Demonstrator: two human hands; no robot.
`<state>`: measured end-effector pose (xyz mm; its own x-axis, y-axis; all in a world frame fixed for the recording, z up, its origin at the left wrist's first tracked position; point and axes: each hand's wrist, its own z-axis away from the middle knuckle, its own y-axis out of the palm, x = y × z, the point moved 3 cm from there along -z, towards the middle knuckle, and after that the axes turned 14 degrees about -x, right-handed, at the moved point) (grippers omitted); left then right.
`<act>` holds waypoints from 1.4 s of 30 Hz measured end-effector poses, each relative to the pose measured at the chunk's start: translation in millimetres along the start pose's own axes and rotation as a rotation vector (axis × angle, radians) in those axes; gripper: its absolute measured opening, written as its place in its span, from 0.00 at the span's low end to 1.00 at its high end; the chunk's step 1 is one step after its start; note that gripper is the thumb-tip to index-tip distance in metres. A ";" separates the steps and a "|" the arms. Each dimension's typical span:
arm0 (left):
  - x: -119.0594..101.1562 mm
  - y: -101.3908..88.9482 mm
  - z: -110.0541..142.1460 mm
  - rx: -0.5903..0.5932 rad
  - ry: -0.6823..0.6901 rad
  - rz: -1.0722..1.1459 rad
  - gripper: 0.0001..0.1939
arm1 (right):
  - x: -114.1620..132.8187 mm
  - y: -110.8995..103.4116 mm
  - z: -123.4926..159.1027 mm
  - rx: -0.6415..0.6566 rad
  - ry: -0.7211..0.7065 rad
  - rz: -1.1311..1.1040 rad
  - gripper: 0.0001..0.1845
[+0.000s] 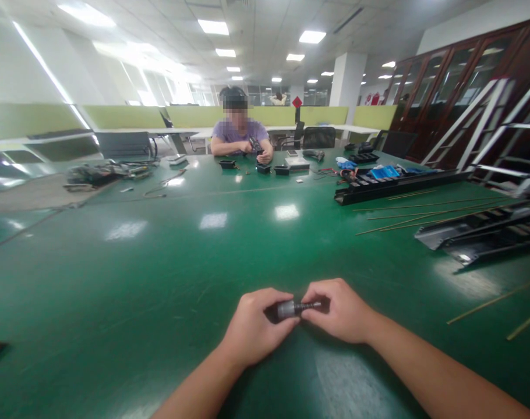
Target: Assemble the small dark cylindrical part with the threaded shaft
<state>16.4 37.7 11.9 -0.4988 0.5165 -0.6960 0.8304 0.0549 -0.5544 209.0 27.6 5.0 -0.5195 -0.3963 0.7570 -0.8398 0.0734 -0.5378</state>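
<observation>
A small grey metal cylinder with a thin ribbed shaft (286, 309) lies sideways between my two hands, close above the near part of the green table. My left hand (257, 326) is closed around the thick cylinder end with thumb and fingers; the palm hides its back end. The fingers of my right hand (341, 311) pinch the ribbed shaft near the middle of the part, and the shaft's tip shows beside them. What exactly the part is, I cannot make out.
The green table (169, 279) is glossy. At right lie black metal channels (479, 233) and thin brass-coloured rods (422, 220). Across the table a person (240, 131) handles a dark device, with small black boxes (262, 169) before them. Cables and parts (103, 173) sit far left.
</observation>
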 end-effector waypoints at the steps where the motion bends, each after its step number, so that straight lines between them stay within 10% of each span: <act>1: 0.0 0.1 0.0 -0.003 -0.001 -0.002 0.10 | -0.2 0.0 0.0 0.000 -0.003 0.002 0.02; 42: -4.5 -2.8 -0.6 -0.008 0.003 -0.021 0.10 | 2.2 -2.2 -1.1 0.039 -0.008 0.024 0.02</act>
<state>16.5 35.7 16.8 -0.5157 0.5177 -0.6827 0.8217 0.0730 -0.5653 209.5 27.5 8.3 -0.5377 -0.4026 0.7408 -0.8204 0.0473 -0.5698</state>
